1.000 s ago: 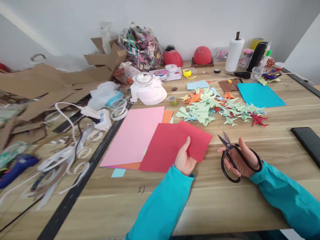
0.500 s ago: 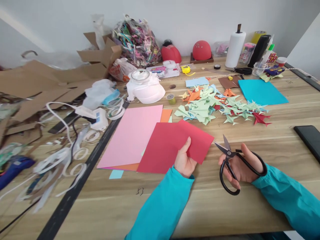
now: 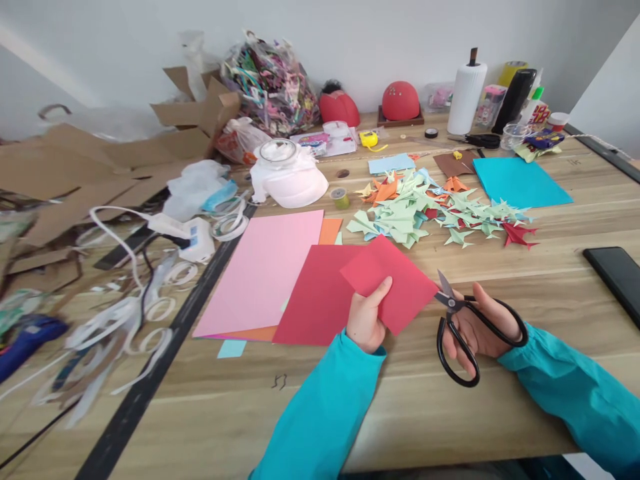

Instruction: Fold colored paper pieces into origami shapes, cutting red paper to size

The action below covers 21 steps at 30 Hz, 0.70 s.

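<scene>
A square of red paper (image 3: 403,283) is pinched in my left hand (image 3: 369,317), with the thumb on top. My right hand (image 3: 483,327) grips black-handled scissors (image 3: 453,303), whose blades are spread apart. The right corner of the red square lies at the blades, one of which is partly hidden behind it. Beneath my left hand a larger red sheet (image 3: 315,300) lies on the table, overlapping a pink sheet (image 3: 270,267) and an orange sheet (image 3: 331,231).
Folded paper cranes (image 3: 400,213) in green, orange and red are heaped beyond my hands. Blue paper (image 3: 523,181) lies behind them at the right, a phone (image 3: 615,277) at the right edge. Cables (image 3: 125,313), tape rolls and opened cardboard (image 3: 100,160) crowd the left side.
My left hand has turned the red square and moved it slightly right, so its corner now meets the scissors. The scissors have shifted a little left.
</scene>
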Motion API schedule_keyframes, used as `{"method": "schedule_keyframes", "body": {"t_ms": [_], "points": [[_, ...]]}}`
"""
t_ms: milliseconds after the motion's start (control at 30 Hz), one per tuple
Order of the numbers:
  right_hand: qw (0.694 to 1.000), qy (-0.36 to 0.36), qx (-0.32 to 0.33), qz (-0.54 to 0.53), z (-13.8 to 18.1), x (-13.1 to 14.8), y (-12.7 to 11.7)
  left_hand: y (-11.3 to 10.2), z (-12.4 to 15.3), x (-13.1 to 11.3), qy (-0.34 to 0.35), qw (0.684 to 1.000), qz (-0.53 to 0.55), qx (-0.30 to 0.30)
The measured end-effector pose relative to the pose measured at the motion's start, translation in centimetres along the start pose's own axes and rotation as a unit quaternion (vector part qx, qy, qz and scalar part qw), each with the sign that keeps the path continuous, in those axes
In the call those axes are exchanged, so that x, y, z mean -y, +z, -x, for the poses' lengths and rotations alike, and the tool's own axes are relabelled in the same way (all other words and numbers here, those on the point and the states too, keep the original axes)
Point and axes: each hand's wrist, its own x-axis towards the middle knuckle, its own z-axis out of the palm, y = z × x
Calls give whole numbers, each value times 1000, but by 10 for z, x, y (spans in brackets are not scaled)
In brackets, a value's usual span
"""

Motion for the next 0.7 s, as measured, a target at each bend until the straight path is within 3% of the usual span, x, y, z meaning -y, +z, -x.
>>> {"method": "schedule_keyframes", "body": {"t_ms": [333, 700], "points": [[999, -11, -31, 17, -1, -2, 0, -3, -1, -1, -39, 998, 24, 31], [1000, -9, -15, 15, -2, -7, 1, 2, 4, 1, 31, 999, -2, -16]]}}
